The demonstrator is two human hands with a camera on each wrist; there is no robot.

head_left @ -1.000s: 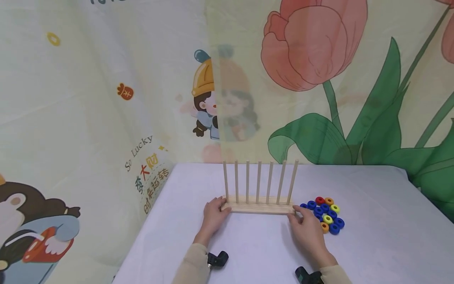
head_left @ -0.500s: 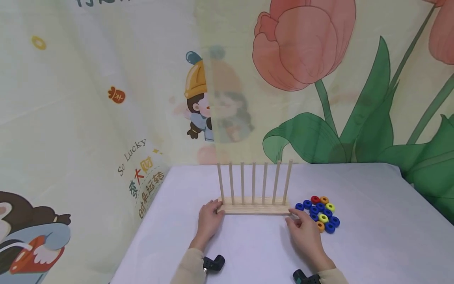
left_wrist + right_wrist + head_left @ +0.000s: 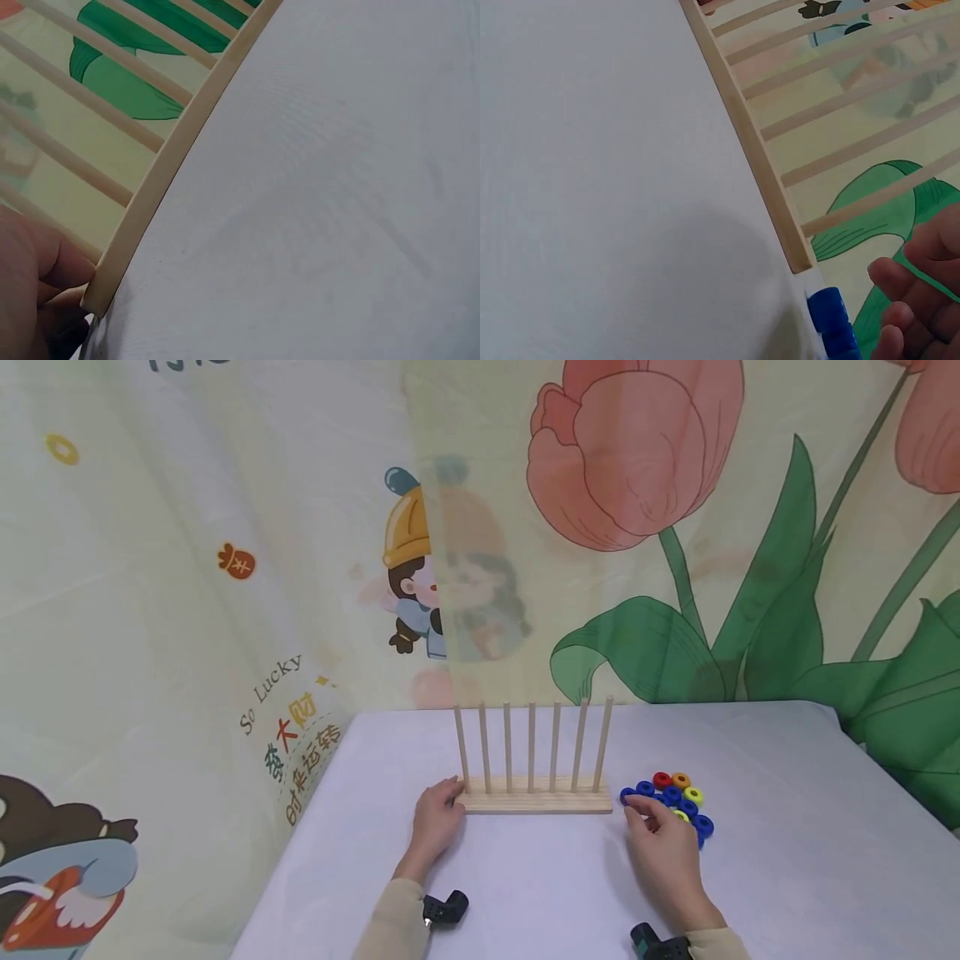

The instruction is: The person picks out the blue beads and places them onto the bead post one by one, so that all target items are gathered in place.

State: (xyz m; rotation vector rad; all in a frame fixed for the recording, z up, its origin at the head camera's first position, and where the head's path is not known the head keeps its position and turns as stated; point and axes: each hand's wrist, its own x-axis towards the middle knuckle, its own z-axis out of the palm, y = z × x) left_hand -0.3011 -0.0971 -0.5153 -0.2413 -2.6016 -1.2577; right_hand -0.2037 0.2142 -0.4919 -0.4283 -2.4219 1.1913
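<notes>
A wooden peg rack (image 3: 532,802), a flat base with several upright dowels in one row, stands on the table. At its left end my left hand (image 3: 437,817) grips the base between thumb and fingers; the left wrist view shows the fingertips (image 3: 73,268) against the base's end. My right hand (image 3: 667,852) is apart from the rack, just off its right end, fingers loosely bent and holding nothing. Under and behind this hand lie several small rings, among them a blue ring (image 3: 703,825), a red ring (image 3: 662,781) and a yellow ring (image 3: 693,796); some are partly hidden by it.
The table (image 3: 787,860) is covered with a white cloth. Behind it hangs a printed curtain (image 3: 337,485) with a tulip and cartoon figures. A black wrist camera sits on each arm, one near the left sleeve (image 3: 393,914).
My right hand has let go of the rack's right end and moved right, over the rings. The left hand keeps its hold. The whole head view has shifted slightly.
</notes>
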